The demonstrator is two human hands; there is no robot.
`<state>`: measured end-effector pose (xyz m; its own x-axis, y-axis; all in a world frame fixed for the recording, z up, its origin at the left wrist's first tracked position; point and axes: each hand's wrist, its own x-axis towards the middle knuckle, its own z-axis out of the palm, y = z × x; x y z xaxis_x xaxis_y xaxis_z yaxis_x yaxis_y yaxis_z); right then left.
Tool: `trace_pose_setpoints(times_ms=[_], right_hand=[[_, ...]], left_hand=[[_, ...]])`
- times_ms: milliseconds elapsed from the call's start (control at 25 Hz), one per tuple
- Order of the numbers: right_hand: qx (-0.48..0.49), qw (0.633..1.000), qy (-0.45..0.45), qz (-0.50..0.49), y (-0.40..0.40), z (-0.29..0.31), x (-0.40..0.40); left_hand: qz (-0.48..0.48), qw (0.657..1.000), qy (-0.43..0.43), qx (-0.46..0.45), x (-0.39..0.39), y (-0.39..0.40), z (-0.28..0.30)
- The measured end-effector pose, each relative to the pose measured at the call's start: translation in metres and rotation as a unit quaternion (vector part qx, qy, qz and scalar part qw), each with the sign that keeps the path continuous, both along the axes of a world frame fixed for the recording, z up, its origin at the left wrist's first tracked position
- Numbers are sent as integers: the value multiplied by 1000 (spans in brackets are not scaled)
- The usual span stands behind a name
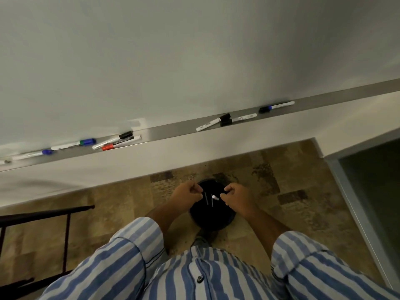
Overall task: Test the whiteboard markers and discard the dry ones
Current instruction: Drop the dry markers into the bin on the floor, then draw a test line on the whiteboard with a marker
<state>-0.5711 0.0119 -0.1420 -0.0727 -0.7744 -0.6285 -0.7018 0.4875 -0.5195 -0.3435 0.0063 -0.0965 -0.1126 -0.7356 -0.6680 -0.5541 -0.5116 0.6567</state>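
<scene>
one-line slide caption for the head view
Both hands held over a black bin on the floor; markers line the whiteboard tray.

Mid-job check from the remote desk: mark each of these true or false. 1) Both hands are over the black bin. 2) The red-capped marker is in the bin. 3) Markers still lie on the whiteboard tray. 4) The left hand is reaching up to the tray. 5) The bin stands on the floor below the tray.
1) True: the left hand and right hand are both over the bin.
2) False: the red-capped marker lies on the tray.
3) True: several markers lie along the tray, among them a blue-capped marker.
4) False: the left hand is down at the bin, fingers curled.
5) True: the bin stands on the patterned floor.
</scene>
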Motion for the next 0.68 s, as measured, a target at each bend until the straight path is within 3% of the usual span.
trace_pose_setpoints(times_ms=[360,680], right_hand=[[-111,986,-97,-80,-52,42,3],[-205,975,-83,-33,-137,89,12]], left_hand=[[49,998,2,-49,-2,-39,25],[115,987,7,-116,-12,-111,55]])
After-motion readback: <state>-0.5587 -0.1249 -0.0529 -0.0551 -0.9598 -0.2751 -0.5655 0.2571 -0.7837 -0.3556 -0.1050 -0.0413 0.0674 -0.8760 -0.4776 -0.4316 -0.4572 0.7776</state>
